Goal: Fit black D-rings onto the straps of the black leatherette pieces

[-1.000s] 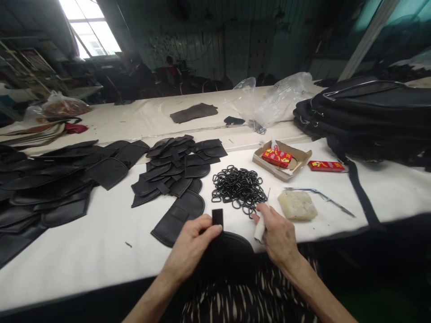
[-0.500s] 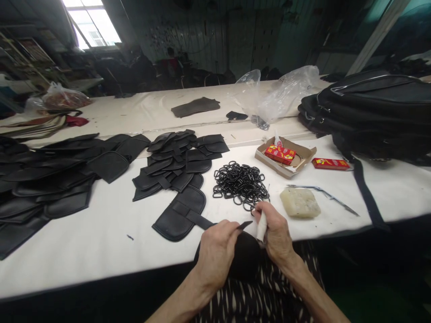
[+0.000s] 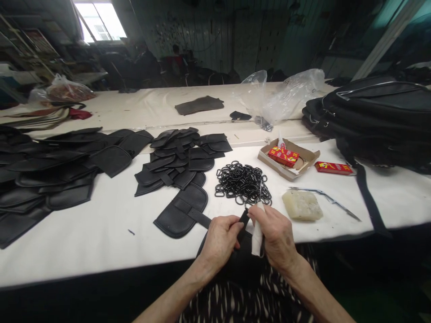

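Note:
My left hand (image 3: 220, 240) is closed on a black strap (image 3: 243, 222), pinched between thumb and fingers. That strap belongs to a black leather piece (image 3: 240, 258) low in front of me, partly hidden by my hands. My right hand (image 3: 276, 229) is closed around a tool with a white-wrapped handle (image 3: 257, 233); its thin metal tip points away from me. Right fingertips meet the strap's upper end, where a ring may be, but I cannot tell. Just beyond lies a heap of black D-rings (image 3: 239, 181). A black leather flap piece with a strap (image 3: 183, 211) lies left of my hands.
More black leather pieces (image 3: 178, 154) are stacked behind, with a larger heap (image 3: 67, 166) at left. To the right are a yellowish block (image 3: 302, 205), tweezers-like metal tool (image 3: 332, 202), cardboard box (image 3: 308, 165), red packet (image 3: 334, 168) and black bag (image 3: 377, 112).
My right hand has moved in toward the left, bringing its fingertips to the strap end. The strap now stands more upright in my left hand.

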The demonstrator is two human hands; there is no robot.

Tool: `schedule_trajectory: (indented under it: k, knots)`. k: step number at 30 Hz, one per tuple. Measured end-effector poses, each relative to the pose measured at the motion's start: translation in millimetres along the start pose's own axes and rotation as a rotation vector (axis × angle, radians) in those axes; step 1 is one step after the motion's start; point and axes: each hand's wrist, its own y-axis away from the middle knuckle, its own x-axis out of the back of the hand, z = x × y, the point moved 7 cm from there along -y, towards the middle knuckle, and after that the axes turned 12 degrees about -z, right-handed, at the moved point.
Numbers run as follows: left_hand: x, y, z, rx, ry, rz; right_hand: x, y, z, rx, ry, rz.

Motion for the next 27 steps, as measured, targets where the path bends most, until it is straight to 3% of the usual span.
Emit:
schedule_trajectory:
  k: [7, 13, 21, 27]
  knots:
    - [2.4, 3, 7, -0.040, -0.056, 0.032, -4, -6, -18, 0.281, 0.189, -0.046]
    - [2.7, 3, 4, -0.052, -0.027, 0.014, -4, -6, -25, 0.421, 0.178, -0.052]
    - [1.7, 4, -8, -0.086, 0.257, 0.044, -16, 3, -19, 0.248, -0.073, -0.049]
    - [0.3, 4, -7, -0.055, 0.450, -0.014, -22, 4, -14, 0.151, -0.208, -0.048]
